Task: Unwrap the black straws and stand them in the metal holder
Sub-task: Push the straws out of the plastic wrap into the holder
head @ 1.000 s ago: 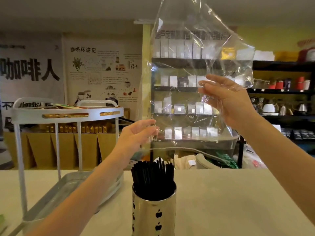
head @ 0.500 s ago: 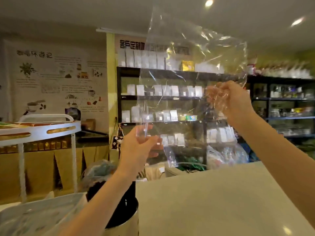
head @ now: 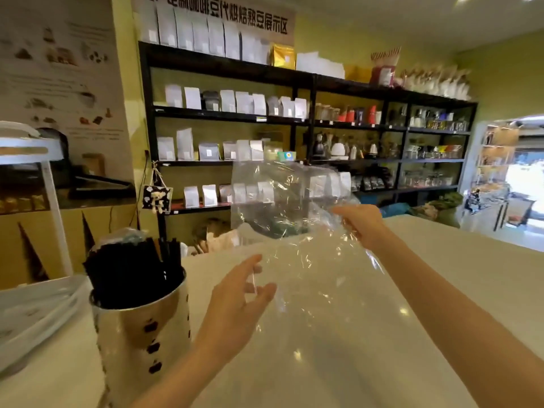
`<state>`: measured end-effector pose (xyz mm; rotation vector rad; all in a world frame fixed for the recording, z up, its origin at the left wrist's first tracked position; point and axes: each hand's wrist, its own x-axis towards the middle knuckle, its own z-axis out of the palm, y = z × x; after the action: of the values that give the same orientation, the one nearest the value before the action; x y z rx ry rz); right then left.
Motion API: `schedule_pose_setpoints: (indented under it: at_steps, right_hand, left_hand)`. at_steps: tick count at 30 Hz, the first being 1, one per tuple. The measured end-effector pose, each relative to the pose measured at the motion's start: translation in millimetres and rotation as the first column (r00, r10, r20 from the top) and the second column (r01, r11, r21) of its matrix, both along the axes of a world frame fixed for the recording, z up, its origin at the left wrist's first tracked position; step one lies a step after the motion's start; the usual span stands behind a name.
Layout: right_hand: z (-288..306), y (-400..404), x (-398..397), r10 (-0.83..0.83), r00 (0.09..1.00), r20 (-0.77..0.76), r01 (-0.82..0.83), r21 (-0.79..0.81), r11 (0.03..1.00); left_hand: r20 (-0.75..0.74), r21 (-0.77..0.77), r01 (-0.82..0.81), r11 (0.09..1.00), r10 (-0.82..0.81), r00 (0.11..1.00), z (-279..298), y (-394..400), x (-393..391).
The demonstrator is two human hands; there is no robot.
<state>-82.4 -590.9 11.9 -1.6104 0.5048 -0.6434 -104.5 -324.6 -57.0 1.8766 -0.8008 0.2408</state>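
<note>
A bundle of black straws (head: 132,272) stands upright in the shiny metal holder (head: 141,346) at the lower left of the counter. The holder has small apple-shaped cut-outs. An empty clear plastic wrapper (head: 294,231) hangs over the counter to the right of the holder. My right hand (head: 360,223) is closed on the wrapper's right side. My left hand (head: 238,307) is just right of the holder with its fingers spread, at the wrapper's lower left edge and not gripping it.
The pale counter (head: 382,334) stretches ahead and to the right. A white two-tier rack (head: 47,184) with a metal tray (head: 32,316) stands at the far left. Dark shelves (head: 294,119) with bags and kettles line the wall behind.
The wrapper has come down from head height to just above the counter. My left hand has let go of it and opened. My view has swung right, so the holder now sits at the left.
</note>
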Motion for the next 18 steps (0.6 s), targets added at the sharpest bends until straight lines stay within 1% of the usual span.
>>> schedule_pose_setpoints:
  at_steps: [2, 4, 7, 10, 12, 15, 16, 18]
  right_hand:
    - [-29.6, 2.9, 6.7, -0.026, 1.000, -0.008, 0.026, -0.019, 0.999]
    - [-57.9, 6.1, 10.8, -0.053, 0.997, -0.063, 0.049, -0.065, 0.997]
    - [-97.0, 8.0, 14.9, -0.052, 0.985, -0.166, 0.017, -0.206, 0.978]
    - [-127.9, 10.0, 18.5, -0.043, 0.972, -0.229, -0.030, -0.308, 0.951]
    - [-143.8, 12.5, 19.7, -0.086, 0.962, -0.260, -0.020, -0.381, 0.924]
    - [-159.9, 15.4, 21.1, -0.171, 0.946, -0.275, -0.009, -0.551, 0.835]
    - [-163.6, 16.0, 21.8, -0.197, 0.939, -0.284, -0.023, -0.620, 0.785]
    - [-167.6, 17.0, 23.5, -0.253, 0.915, -0.313, -0.080, -0.757, 0.649]
  left_hand:
    - [-0.042, 0.122, 0.016, 0.992, -0.011, 0.999, -21.7, 5.5, -7.5]
    - [-0.078, 0.253, 0.063, 0.965, -0.044, 0.996, -38.2, 14.0, -16.1]
    - [-0.119, 0.451, 0.124, 0.884, -0.078, 0.990, -56.8, 28.9, -28.3]
    - [-0.142, 0.560, 0.125, 0.819, -0.054, 0.988, -65.2, 42.7, -37.7]
    - [-0.092, 0.604, 0.081, 0.793, -0.031, 0.995, -71.3, 47.6, -38.4]
    - [0.033, 0.677, -0.035, 0.735, 0.017, 0.999, -83.2, 51.0, -32.9]
    - [0.065, 0.702, -0.062, 0.709, 0.024, 0.998, -86.1, 51.6, -31.8]
    - [0.094, 0.729, -0.082, 0.680, 0.020, 0.995, -90.2, 52.7, -30.9]
